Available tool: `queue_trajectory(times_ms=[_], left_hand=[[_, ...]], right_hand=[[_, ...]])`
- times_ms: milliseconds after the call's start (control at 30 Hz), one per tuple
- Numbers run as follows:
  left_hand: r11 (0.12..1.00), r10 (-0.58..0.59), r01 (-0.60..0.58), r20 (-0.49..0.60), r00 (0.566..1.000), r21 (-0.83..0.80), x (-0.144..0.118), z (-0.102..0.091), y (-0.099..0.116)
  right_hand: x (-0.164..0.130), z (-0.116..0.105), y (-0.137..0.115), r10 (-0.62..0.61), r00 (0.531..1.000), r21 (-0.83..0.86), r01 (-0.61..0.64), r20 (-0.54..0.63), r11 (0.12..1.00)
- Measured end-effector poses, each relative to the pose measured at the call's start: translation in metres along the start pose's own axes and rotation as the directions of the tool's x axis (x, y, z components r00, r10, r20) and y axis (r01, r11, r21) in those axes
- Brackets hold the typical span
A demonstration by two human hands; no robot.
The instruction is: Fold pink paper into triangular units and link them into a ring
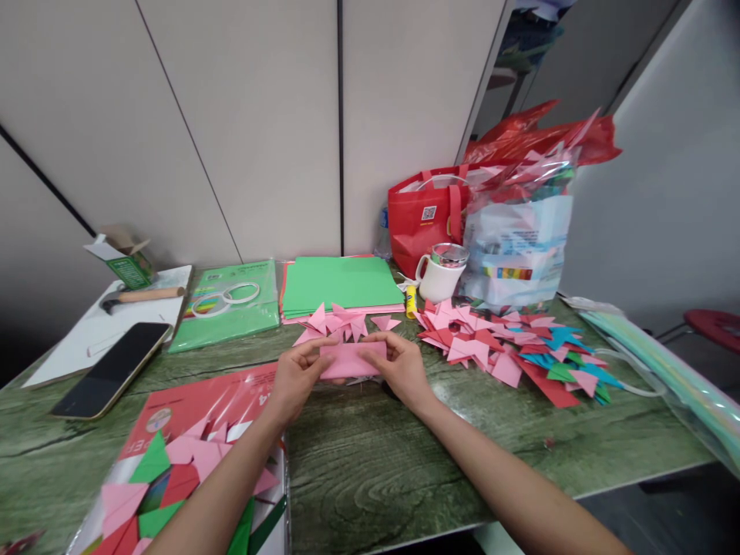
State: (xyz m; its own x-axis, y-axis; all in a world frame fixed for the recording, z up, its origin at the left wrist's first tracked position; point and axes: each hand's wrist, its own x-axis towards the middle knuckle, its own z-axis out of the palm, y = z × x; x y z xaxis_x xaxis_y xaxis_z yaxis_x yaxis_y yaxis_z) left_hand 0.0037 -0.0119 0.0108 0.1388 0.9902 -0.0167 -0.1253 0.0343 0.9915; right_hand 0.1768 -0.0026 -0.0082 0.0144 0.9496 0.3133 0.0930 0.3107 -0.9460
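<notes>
A folded strip of pink paper (351,362) is held level above the table's middle. My left hand (301,374) pinches its left end, thumb in front and fingers behind. At the other end my right hand (403,370) grips it the same way. Just beyond the strip lie several folded pink paper pieces (336,320), partly hidden by my hands. Something thin and pale shows below the strip, too covered to name.
Folded paper shapes (479,339) spread to the right, before a white mug (442,274), glue stick (411,302) and red bag (425,220). Green paper sheets (341,285) lie behind. Leftward are a phone (112,370), hammer (144,295) and paper pack (202,393).
</notes>
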Motion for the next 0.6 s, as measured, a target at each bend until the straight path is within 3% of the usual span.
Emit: queue_trajectory(times_ms=[600], left_hand=[[0.998,-0.019,0.018,0.015,1.000,0.066,-0.0006,-0.0002,0.0018]], right_hand=[[0.0011,0.0003,-0.0027,0.102,0.995,0.099,-0.103,0.009,0.990]])
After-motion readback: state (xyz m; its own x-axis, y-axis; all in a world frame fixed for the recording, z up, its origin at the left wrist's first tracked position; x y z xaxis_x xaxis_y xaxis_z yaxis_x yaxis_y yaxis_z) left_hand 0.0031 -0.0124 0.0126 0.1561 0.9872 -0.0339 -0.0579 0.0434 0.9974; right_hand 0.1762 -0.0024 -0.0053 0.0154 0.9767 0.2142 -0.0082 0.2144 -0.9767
